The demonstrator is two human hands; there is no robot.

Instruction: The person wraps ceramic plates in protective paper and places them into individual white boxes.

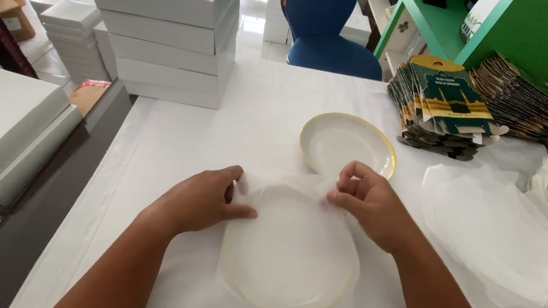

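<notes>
Near plate (288, 256) is mostly under tissue (284, 184) already; left hand (204, 200) flat on it, right hand (368, 204) grip pinching tissue. Second plate (348, 144) just behind, bare.

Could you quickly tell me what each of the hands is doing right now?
Left hand: flat on the paper over the plate.
Right hand: pinching the paper's edge.

Both forearms reach forward; left hand (207, 198) lies flat, right hand (371, 202) curls its fingers (349, 179) inward.
</notes>
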